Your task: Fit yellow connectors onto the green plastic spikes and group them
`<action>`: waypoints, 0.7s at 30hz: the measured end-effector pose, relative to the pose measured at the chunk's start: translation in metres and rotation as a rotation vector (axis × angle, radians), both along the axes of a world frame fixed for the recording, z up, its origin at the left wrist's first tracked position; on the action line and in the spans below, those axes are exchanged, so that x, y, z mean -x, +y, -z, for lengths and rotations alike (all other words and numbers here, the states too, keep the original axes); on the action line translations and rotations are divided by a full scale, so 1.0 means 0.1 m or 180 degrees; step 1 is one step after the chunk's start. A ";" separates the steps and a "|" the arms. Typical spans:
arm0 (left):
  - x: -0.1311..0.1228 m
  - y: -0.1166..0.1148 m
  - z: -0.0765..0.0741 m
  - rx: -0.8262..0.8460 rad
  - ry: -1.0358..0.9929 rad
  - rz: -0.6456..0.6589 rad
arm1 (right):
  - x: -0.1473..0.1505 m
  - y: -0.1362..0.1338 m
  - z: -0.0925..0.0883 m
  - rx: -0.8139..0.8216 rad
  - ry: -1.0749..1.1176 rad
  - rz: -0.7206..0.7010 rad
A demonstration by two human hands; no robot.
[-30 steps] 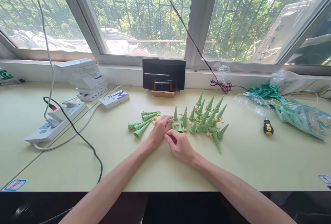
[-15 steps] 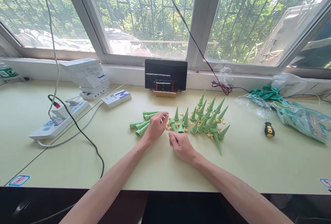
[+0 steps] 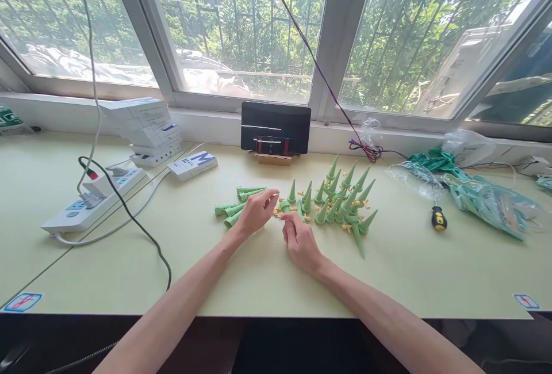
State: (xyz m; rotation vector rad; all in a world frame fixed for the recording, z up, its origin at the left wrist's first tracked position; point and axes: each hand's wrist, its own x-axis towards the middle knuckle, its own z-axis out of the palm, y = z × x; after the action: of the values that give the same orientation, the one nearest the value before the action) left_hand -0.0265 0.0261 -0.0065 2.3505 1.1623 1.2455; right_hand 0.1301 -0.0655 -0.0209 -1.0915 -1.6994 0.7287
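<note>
My left hand is closed, its fingers curled and pressed together beside a loose group of green hollow spikes. Whatever it may hold is hidden behind the fingers. Just to its right, my right hand has the index finger stretched out toward the left hand, with the thumb and other fingers bent; nothing shows in it. Beyond the right hand's knuckles lie a green spike and small yellow valve-like fittings. Further right stand many green spikes with yellow fittings, mostly points up, one lying point toward me.
A phone leans before a dark tablet at the back. Left are a power strip, a black cable and white boxes. Right lie a screwdriver and plastic bags.
My right hand's index finger has stretched out from a closed fist. My left hand has barely moved. The whole view has shifted slightly.
</note>
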 end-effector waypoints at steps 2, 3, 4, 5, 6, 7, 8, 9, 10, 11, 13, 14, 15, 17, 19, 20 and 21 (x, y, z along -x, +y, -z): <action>0.05 0.04 0.00 -0.0089 -0.0004 -0.0079 | 0.01 -0.01 0.01 -0.0101 -0.0142 0.0109; 0.08 0.07 -0.01 -0.0133 0.0000 -0.0117 | 0.01 -0.01 0.02 -0.0183 -0.0242 0.0147; 0.11 0.09 -0.01 -0.0174 -0.0003 -0.0178 | 0.02 -0.02 0.03 -0.0277 -0.0332 0.0181; 0.14 0.10 -0.03 -0.0221 -0.0008 -0.0258 | 0.03 -0.02 0.03 -0.0380 -0.0399 0.0210; 0.16 0.12 -0.04 -0.0249 0.0022 -0.0349 | 0.03 -0.03 0.04 -0.0485 -0.0446 0.0231; 0.19 0.14 -0.06 -0.0267 0.0071 -0.0428 | 0.04 -0.03 0.04 -0.0581 -0.0479 0.0237; 0.21 0.15 -0.08 -0.0299 0.0089 -0.0526 | 0.04 -0.03 0.04 -0.0666 -0.0504 0.0233; 0.23 0.16 -0.09 -0.0326 0.0115 -0.0592 | 0.04 -0.03 0.04 -0.0737 -0.0529 0.0216; 0.25 0.17 -0.11 -0.0369 0.0136 -0.0643 | 0.05 -0.03 0.03 -0.0793 -0.0554 0.0191; 0.28 0.18 -0.13 -0.0406 0.0157 -0.0666 | 0.05 -0.03 0.03 -0.0830 -0.0578 0.0155; 0.32 0.19 -0.17 -0.0470 0.0147 -0.0730 | 0.05 -0.03 0.02 -0.0857 -0.0607 0.0070; 0.34 0.20 -0.19 -0.0494 0.0122 -0.0770 | 0.05 -0.03 0.01 -0.0848 -0.0619 0.0032; 0.36 0.20 -0.21 -0.0508 0.0094 -0.0814 | 0.04 -0.03 0.01 -0.0826 -0.0635 0.0002; 0.40 0.21 -0.23 -0.0504 0.0055 -0.0877 | 0.04 -0.02 0.03 -0.0765 -0.0669 -0.0007; 0.43 0.23 -0.24 -0.0464 0.0060 -0.0881 | 0.05 -0.01 0.05 -0.0702 -0.0695 0.0041; 0.45 0.24 -0.24 -0.0443 0.0082 -0.0863 | 0.05 0.00 0.07 -0.0680 -0.0706 0.0068; 0.47 0.24 -0.24 -0.0426 0.0117 -0.0839 | 0.05 0.00 0.08 -0.0667 -0.0717 0.0091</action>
State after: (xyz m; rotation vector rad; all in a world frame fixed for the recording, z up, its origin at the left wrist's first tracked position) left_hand -0.0730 0.0505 0.0171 2.3818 1.4835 1.4088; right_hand 0.1254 -0.0652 -0.0289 -1.0786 -1.8982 0.4095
